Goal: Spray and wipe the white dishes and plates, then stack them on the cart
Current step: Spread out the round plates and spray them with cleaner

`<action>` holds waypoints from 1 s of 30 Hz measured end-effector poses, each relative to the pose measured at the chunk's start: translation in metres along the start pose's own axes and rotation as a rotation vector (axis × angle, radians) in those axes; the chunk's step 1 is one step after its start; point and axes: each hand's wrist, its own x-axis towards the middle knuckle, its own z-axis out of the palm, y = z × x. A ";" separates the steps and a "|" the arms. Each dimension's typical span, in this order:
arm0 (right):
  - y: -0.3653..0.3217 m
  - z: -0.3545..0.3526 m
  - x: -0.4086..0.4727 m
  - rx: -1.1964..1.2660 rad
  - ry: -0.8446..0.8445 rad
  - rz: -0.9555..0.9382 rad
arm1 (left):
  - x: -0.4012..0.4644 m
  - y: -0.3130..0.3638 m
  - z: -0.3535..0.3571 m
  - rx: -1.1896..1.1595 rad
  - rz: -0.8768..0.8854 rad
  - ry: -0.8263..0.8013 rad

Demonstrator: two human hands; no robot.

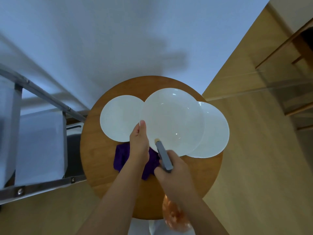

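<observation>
My left hand (139, 143) grips the near-left rim of a deep white dish (174, 119) and holds it tilted above a round wooden table (94, 150). My right hand (172, 177) is closed around a spray bottle (164, 156); its grey head points at the dish's lower rim and its orange body hangs below my wrist. A flat white plate (118, 119) lies on the table to the left. Another white plate (215, 131) lies to the right, partly behind the dish. A purple cloth (121, 157) lies crumpled under my left forearm.
A metal-framed cart (42, 148) with white shelves stands to the left of the table, its frame close to the table's edge. A white wall rises behind. Wooden flooring and a glass-and-wood shelf unit (288, 78) fill the right side.
</observation>
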 end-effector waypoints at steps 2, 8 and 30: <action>0.004 0.008 -0.007 -0.026 -0.002 0.041 | 0.001 0.000 -0.012 -0.025 -0.045 0.017; 0.007 -0.003 -0.016 0.107 0.033 0.071 | 0.013 0.003 -0.048 -0.121 -0.106 0.095; 0.026 0.014 0.017 0.085 0.255 0.243 | 0.094 -0.002 -0.116 -0.046 -0.236 0.267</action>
